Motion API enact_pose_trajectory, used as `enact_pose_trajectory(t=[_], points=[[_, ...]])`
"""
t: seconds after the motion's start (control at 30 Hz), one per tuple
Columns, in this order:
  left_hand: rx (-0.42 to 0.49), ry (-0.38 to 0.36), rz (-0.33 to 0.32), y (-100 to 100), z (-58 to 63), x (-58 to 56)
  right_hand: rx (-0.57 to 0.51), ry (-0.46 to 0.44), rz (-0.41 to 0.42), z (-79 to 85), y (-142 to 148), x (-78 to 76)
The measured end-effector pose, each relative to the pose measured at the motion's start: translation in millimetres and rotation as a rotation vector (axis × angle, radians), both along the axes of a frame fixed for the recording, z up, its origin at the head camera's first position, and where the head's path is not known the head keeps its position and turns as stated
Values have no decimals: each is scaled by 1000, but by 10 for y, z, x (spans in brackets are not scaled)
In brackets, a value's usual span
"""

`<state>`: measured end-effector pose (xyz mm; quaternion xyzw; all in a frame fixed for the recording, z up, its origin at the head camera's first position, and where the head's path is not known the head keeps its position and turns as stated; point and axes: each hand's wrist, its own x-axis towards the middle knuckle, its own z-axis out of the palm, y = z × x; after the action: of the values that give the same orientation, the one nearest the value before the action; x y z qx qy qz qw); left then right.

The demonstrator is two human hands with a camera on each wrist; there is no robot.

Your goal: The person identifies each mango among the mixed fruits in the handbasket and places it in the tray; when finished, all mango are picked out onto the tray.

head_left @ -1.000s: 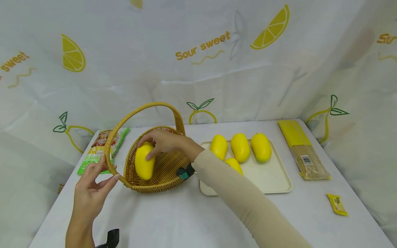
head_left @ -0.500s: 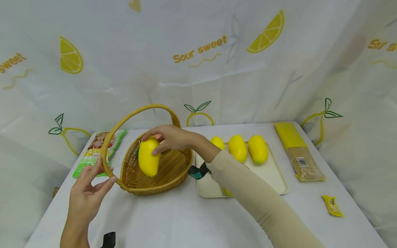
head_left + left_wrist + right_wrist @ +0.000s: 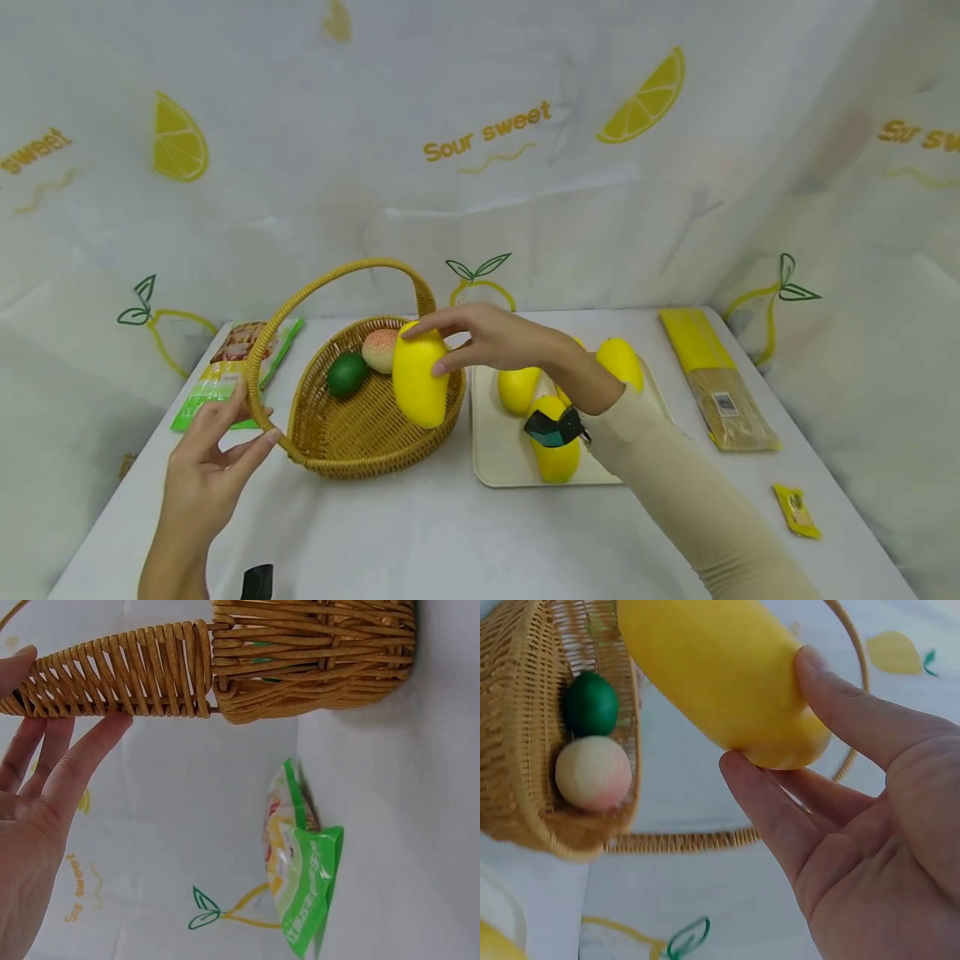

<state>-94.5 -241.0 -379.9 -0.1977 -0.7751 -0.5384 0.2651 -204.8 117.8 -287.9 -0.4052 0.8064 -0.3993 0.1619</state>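
In the head view, my right hand (image 3: 498,337) grips the upper end of a yellow mango (image 3: 420,387) between thumb and fingers, above the right side of a wicker basket (image 3: 360,467). The right wrist view shows this mango (image 3: 712,675) raised clear of the basket floor. Inside the basket lie a dark green fruit (image 3: 347,375) and a pink-and-cream peach (image 3: 379,350), side by side. My left hand (image 3: 210,462) pinches the lower left part of the basket's arched handle (image 3: 258,350); the left wrist view shows thumb and fingers on opposite sides of the handle (image 3: 127,671).
To the basket's right, a cream tray (image 3: 495,462) bears several mangoes (image 3: 557,458), partly hidden by my right forearm. A green food bag (image 3: 217,375) lies behind my left hand. At the right are a yellow-and-brown packet (image 3: 720,379) and a small yellow sachet (image 3: 797,510).
My right hand has lifted the mango from the basket's left side and carried it rightward, uncovering the green fruit and the peach. My left hand has stayed on the handle.
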Motion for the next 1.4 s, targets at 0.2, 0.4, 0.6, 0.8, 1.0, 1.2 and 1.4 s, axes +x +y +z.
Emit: enact_pose_trajectory(t=[0.2, 0.4, 0.6, 0.8, 1.0, 1.2, 1.4], points=[[-26, -1, -13, 5, 17, -42, -20, 18, -131, -39, 543, 96], [-29, -24, 19, -8, 15, -12, 9, 20, -228, -77, 964, 154], [-24, -64, 35, -10, 28, -1, -1, -33, -314, -97, 1324, 243], [22, -26, -28, -17, 16, -15, -56, -68, -372, -109, 1611, 404], [22, 16, -42, -27, 17, -25, -27, -24, -418, -215, 1823, 570], [-8, -6, -6, -19, 36, -29, 37, -49, -443, -382, 1981, 716], [-12, -31, 21, -13, 16, -11, 63, -72, -449, -582, 2072, 826]])
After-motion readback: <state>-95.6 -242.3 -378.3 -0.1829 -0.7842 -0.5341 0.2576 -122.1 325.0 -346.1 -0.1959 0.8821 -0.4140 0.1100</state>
